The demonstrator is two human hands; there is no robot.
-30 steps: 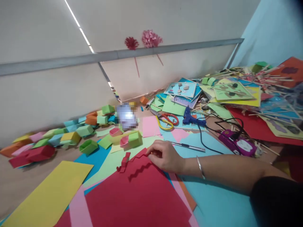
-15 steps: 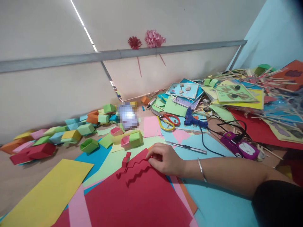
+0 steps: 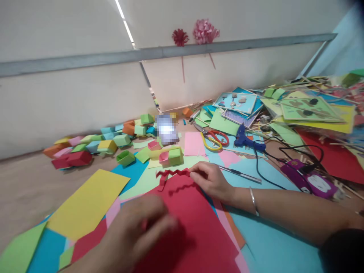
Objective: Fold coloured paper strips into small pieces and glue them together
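"Where's my left hand?"
"Your left hand [image 3: 139,223] is toward the near edge of the tabletop [image 3: 25,182], above the red sheet [image 3: 193,216]. It's blurred, but looks released, with a gap between thumb and curled fingers. The yellow sheet [image 3: 91,204] lies to its left."
"And my right?"
"Your right hand [image 3: 212,180] is farther from the near edge, pinching one end of the red zigzag strip [image 3: 173,173] between thumb and fingers. The strip reaches left from your fingertips, across the far corner of the red sheet, with a shadow on that sheet."
"What's beyond it?"
"The slim tool [image 3: 240,174] lies just past your right hand. Toward the right edge you have the purple device [image 3: 308,180]. Next come the pink-and-green paper box [image 3: 170,156], straight ahead, the blue glue gun [image 3: 243,139] and the scissors [image 3: 207,134]."
"Near the far edge?"
"The folded paper boxes [image 3: 82,146] run toward the far left corner; the picture cards [image 3: 236,103] are stacked right of centre. Above, two paper flowers [image 3: 205,31], one red and one pink, show against the pale panels [image 3: 85,98]."
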